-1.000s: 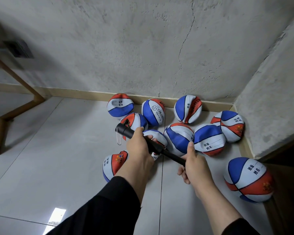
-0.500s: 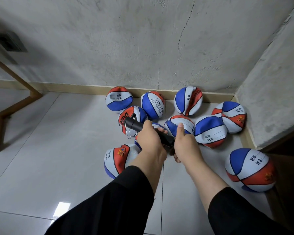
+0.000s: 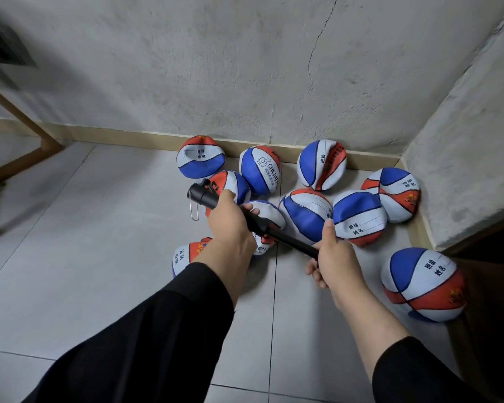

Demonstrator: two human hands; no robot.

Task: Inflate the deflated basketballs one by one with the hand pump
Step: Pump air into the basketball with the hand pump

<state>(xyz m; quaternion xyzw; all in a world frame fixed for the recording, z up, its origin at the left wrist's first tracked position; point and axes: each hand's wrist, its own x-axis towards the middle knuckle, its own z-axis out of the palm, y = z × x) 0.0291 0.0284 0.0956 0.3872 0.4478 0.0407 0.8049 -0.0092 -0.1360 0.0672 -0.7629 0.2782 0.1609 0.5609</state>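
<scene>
Pumping has no visible result yet: all ten basketballs (image 3: 305,218) heaped in the far corner of the tiled floor (image 3: 85,257) look dented or flattened, none round, so essentially the whole task remains by my judgement. The hand pump (image 3: 253,221) is held above the pile, not attached to any ball; its needle end (image 3: 195,209) hangs free at far left. Left hand (image 3: 230,225) is wrapped round the pump barrel; right hand (image 3: 333,261) is clenched on the handle, nearer and to the right. Compared with half a second ago, the hands are apart and the rod is drawn out, where they were then nearly touching.
</scene>
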